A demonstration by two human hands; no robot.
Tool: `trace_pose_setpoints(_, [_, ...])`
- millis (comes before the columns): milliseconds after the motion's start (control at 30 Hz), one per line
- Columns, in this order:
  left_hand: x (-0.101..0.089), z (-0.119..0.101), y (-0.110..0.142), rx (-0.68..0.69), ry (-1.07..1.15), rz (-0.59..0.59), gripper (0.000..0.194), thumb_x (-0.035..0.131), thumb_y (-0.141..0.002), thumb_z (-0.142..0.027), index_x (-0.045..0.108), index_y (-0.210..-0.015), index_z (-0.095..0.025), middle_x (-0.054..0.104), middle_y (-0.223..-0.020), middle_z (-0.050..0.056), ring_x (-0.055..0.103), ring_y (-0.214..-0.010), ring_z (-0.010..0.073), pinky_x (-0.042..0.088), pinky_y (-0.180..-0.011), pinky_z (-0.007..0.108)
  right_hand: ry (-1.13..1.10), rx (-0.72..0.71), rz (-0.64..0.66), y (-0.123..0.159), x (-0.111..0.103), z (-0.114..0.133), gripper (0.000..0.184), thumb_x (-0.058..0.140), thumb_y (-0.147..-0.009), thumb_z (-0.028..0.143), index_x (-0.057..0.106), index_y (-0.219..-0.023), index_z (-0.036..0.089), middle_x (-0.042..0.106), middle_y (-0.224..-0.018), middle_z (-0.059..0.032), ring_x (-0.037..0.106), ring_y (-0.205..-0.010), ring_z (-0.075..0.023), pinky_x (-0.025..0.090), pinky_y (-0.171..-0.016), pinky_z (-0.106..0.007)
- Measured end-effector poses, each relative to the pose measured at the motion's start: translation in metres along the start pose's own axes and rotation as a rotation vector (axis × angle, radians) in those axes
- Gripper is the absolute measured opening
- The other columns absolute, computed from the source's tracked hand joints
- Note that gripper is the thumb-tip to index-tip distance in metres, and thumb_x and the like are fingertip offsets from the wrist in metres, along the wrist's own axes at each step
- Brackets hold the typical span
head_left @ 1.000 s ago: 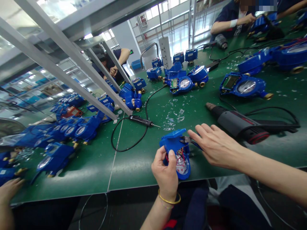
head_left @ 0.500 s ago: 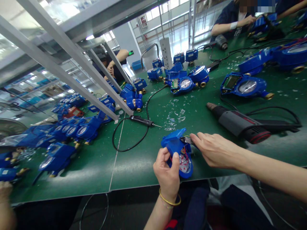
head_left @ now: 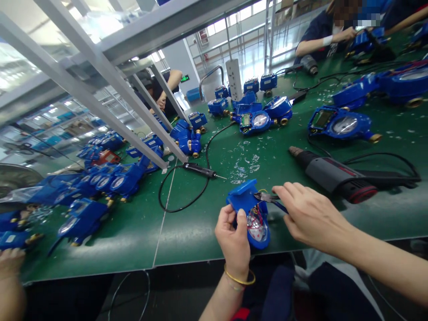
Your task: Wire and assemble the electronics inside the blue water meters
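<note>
My left hand is closed around the near-left side of a blue water meter housing, with the thumb on top. The housing's hinged cover is raised, and thin red and yellow wires lie in the cavity beneath it. In my right hand is a pair of wire cutters with dark handles. Their jaws point left and reach the edge of the raised cover. Whether the jaws are closed on a wire is too small to tell.
A heat gun lies on the right of the green table. An electric screwdriver with a looped cable sits at centre-left. Several blue meters stand around, below a metal shelf frame. Another person's hand is at lower left.
The cutters have drawn slightly right and up with my right hand, so more of their jaws and handles show. My left hand still grips the meter housing. The view has shifted a little.
</note>
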State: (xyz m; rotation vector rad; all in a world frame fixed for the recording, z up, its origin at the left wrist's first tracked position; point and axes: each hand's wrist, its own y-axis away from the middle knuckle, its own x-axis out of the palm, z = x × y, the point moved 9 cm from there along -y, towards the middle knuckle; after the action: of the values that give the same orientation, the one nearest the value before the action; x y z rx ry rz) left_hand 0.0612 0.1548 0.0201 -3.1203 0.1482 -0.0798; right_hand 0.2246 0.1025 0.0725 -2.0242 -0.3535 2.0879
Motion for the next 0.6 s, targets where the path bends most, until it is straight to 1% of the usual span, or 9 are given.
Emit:
trace_pose_setpoints(133, [0.0003, -0.0007, 0.0002, 0.013, -0.02, -0.002, 0.025, 0.062, -0.088, -0.038, 0.062, -0.099, -0.015, 0.074, -0.083, 0.003, 0.066, -0.073, 0.013, 0.051, -0.074, 0.023, 0.039, 0.024, 0.006, 0.003, -0.0002, 0.0038, 0.022, 0.051, -0.077, 0.011, 0.056, -0.098, 0.016, 0.054, -0.084, -0.0067, 0.052, -0.074, -0.0207, 0.033, -0.06, -0.029])
trace_pose_setpoints(233, [-0.0005, 0.0005, 0.0, 0.019, -0.029, -0.005, 0.026, 0.062, -0.088, -0.038, 0.062, -0.1, -0.015, 0.074, -0.084, 0.004, 0.066, -0.074, 0.0133, 0.051, -0.073, 0.023, 0.023, 0.036, -0.028, 0.0043, 0.0029, 0.0035, 0.015, 0.052, -0.081, 0.013, 0.055, -0.095, 0.017, 0.053, -0.082, -0.0048, 0.051, -0.072, -0.0188, 0.03, -0.057, -0.028])
trace_pose_setpoints(333, [-0.003, 0.001, 0.0004, 0.023, -0.04, -0.031, 0.026, 0.062, -0.088, -0.037, 0.063, -0.099, -0.014, 0.074, -0.083, 0.004, 0.066, -0.074, 0.0134, 0.051, -0.072, 0.023, 0.009, 0.06, -0.069, 0.0051, 0.0048, 0.0017, 0.019, 0.049, -0.077, 0.004, 0.054, -0.092, 0.015, 0.051, -0.081, -0.005, 0.05, -0.073, -0.0193, 0.034, -0.062, -0.029])
trace_pose_setpoints(433, [-0.0037, -0.0004, 0.0008, 0.032, -0.04, -0.051, 0.025, 0.063, -0.087, -0.036, 0.063, -0.098, -0.014, 0.074, -0.084, 0.005, 0.066, -0.074, 0.0132, 0.051, -0.072, 0.023, 0.063, 0.081, -0.085, 0.0047, 0.0046, 0.0031, 0.025, 0.046, -0.073, -0.003, 0.054, -0.089, 0.015, 0.05, -0.08, -0.0065, 0.048, -0.074, -0.0224, 0.036, -0.068, -0.032])
trace_pose_setpoints(600, [-0.003, -0.0035, 0.0015, 0.053, -0.037, -0.08, 0.024, 0.064, -0.086, -0.035, 0.064, -0.098, -0.014, 0.075, -0.086, 0.005, 0.068, -0.074, 0.0126, 0.052, -0.073, 0.022, 0.145, 0.164, -0.07, 0.0025, 0.0005, 0.0051, 0.036, 0.045, -0.072, -0.004, 0.055, -0.101, 0.014, 0.052, -0.084, -0.0084, 0.049, -0.081, -0.0274, 0.038, -0.076, -0.04])
